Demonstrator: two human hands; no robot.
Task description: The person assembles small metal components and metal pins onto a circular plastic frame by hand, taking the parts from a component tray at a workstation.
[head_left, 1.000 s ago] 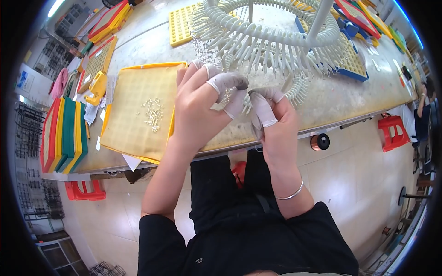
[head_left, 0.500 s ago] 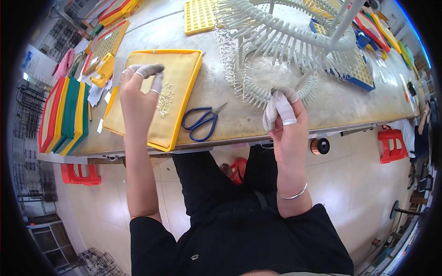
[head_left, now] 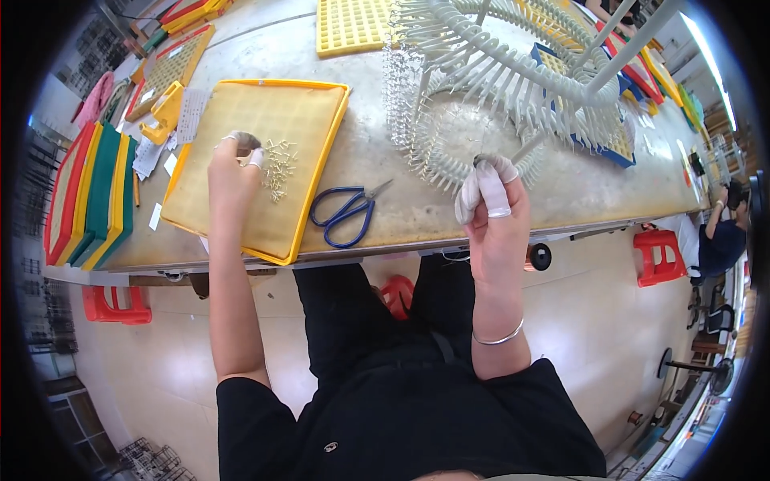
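1. reaching over the yellow tray [head_left: 309, 204], the left hand [head_left: 233, 172] has its capped fingertips [head_left: 243, 144] pinched together beside a small heap of pale small parts [head_left: 278, 164]; whether a piece is between them cannot be told.
2. the right hand [head_left: 493, 212] is raised to the lower rim of the white comb-like ring rack [head_left: 497, 72], with finger cots [head_left: 491, 188] on thumb and forefinger nipping at one of its prongs; what, if anything, is gripped there is too small to see.
3. the small parts lie loose near the tray's middle, just right of the left fingertips, well apart from the rack.
4. they look tiny, light and stiff, so they likely scatter at a nudge and slip from bare skin; the rubber cots should help. a fingertip pinch on a single piece, taken from the heap's edge, seems the surest hold.
5. blue-handled scissors [head_left: 345, 212] rest shut on the worktable [head_left: 401, 216] between tray and rack, untouched.
6. a stack of red, yellow and green trays [head_left: 88, 192] sits at the far left.
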